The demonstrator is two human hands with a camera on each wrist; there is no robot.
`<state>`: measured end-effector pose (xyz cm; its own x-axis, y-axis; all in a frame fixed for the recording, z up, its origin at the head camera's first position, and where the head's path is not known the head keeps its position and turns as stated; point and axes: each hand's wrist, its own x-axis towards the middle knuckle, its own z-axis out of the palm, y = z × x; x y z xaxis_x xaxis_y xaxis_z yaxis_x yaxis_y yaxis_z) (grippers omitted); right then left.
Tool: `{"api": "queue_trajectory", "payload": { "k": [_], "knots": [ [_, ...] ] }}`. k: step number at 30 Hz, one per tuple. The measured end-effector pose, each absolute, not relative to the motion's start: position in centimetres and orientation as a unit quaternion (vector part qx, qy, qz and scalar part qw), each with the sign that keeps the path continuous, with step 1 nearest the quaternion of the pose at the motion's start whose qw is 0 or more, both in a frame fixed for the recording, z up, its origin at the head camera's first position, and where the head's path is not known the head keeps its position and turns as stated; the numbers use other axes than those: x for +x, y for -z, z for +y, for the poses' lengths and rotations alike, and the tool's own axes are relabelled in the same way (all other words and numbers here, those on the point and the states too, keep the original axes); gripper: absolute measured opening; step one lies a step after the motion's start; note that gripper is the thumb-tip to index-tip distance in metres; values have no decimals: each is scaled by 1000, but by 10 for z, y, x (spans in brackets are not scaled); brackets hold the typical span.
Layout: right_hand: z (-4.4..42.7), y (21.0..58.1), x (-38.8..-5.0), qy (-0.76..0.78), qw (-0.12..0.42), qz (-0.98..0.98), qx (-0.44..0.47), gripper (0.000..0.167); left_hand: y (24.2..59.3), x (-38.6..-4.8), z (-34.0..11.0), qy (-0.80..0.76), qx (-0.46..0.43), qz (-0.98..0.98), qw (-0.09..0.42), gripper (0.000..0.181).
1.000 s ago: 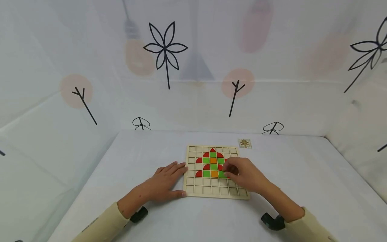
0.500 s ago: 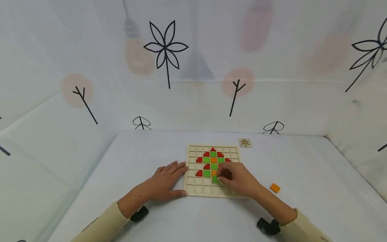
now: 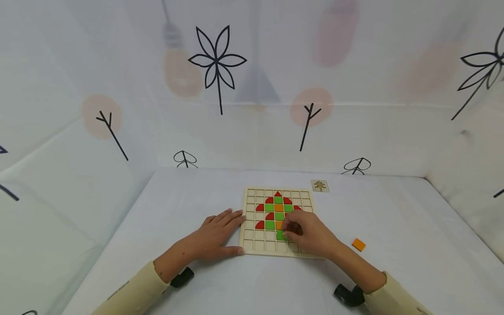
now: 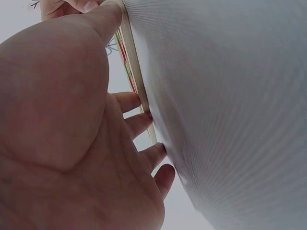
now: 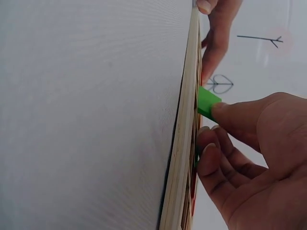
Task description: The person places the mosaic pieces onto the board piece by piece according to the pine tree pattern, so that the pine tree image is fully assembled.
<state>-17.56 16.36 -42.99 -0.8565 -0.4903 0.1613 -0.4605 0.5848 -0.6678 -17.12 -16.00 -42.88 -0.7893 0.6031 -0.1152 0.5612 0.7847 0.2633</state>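
Observation:
A pale wooden grid board (image 3: pixel 255 246) lies on the white table, with red, green and orange pieces set in a tree shape. My left hand (image 3: pixel 212 239) lies beside its left edge, fingers straight, fingertips and thumb touching the edge. My right hand (image 3: pixel 311 234) is over the board's lower right part and pinches a green square tile (image 3: pixel 281 236) just below the orange tile of the lowest coloured row. In the right wrist view the green tile (image 5: pixel 208 102) stands tilted against the board, thumb upon it. Pieces under the right hand are hidden.
A loose orange square tile (image 3: pixel 358 244) lies on the table right of the board. Behind the board's far right corner is a small card (image 3: pixel 320 186) with a tree pattern on a grid. A patterned white cloth (image 3: pixel 252 135) hangs at the back.
My right hand has moved left and slightly nearer across the board; the green tile in its fingers has come into view. The loose orange tile, earlier behind the forearm, now shows. My left hand stays put.

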Motion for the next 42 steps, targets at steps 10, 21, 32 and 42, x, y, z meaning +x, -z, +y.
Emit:
{"api": "queue_trajectory", "payload": {
  "k": [10, 21, 32, 42],
  "knots": [
    [163, 430, -175, 354, 18, 894, -275, 15, 431, -172, -160, -103, 310, 941, 90, 90],
    [162, 431, -174, 342, 17, 901, -267, 18, 429, -171, -161, -104, 309, 941, 91, 90],
    [179, 419, -164, 343, -17, 901, -266, 19, 427, -171, -159, -103, 307, 941, 97, 90],
    [206, 414, -153, 310, -48, 922, -229, 20, 429, -171, -160, -100, 308, 941, 92, 90]
  ]
}}
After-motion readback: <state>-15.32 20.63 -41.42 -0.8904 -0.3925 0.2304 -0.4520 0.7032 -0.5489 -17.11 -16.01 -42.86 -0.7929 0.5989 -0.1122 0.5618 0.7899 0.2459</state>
